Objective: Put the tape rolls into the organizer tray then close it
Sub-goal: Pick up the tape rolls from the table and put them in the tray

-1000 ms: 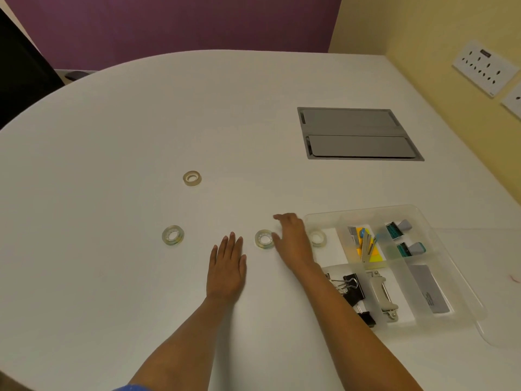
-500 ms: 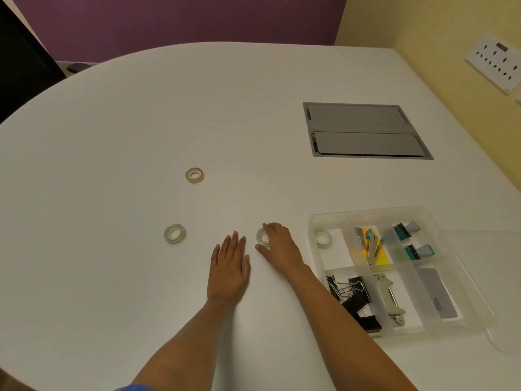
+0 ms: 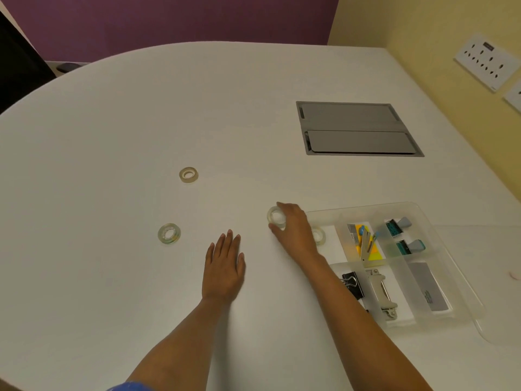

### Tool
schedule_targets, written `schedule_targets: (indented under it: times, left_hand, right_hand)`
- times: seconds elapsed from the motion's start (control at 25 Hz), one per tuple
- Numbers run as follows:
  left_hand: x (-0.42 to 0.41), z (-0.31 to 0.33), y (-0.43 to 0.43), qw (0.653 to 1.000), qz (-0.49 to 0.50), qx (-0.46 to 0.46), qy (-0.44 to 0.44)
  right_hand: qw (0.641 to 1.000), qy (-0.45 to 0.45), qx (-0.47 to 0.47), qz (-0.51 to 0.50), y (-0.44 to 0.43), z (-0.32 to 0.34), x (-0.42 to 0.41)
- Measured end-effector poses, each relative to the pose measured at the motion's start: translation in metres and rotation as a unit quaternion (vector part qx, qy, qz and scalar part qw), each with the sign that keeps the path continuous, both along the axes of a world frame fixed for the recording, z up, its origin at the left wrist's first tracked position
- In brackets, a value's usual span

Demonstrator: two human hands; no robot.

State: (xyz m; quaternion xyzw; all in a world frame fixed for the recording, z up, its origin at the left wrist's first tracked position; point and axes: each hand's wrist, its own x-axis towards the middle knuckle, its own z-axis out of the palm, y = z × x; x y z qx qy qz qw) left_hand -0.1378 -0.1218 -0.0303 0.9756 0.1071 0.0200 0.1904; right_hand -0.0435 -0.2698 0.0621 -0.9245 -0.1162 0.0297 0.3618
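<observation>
My right hand (image 3: pixel 293 230) grips a clear tape roll (image 3: pixel 275 217) between thumb and fingers, just left of the clear organizer tray (image 3: pixel 363 211). One tape roll (image 3: pixel 319 235) lies in the tray's near-left compartment, partly hidden by my wrist. Two more rolls lie on the white table: a clear one (image 3: pixel 169 233) to the left and a tan one (image 3: pixel 188 174) farther back. My left hand (image 3: pixel 224 266) rests flat on the table, fingers together, holding nothing. The tray's clear lid (image 3: pixel 496 334) lies beside it at the right.
The tray also holds binder clips (image 3: pixel 352 285), a staple remover (image 3: pixel 382 294), sticky notes (image 3: pixel 366 244), teal clips (image 3: pixel 394 227) and a grey card (image 3: pixel 427 289). A grey cable hatch (image 3: pixel 356 128) is set into the table behind. A yellow wall with sockets (image 3: pixel 489 64) stands on the right.
My right hand drew back from the tray to the roll beside it, closed on that roll and lifted it slightly. My left hand stayed flat.
</observation>
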Motion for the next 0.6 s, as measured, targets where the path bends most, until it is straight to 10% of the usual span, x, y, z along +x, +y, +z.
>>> schedule_targets:
  times: [0.6]
  left_hand:
    - [0.0,0.0,0.0,1.0,-0.001,0.001,-0.004]
  right_hand:
    - [0.975,0.141,-0.154,-0.075,-0.088,0.005,-0.014]
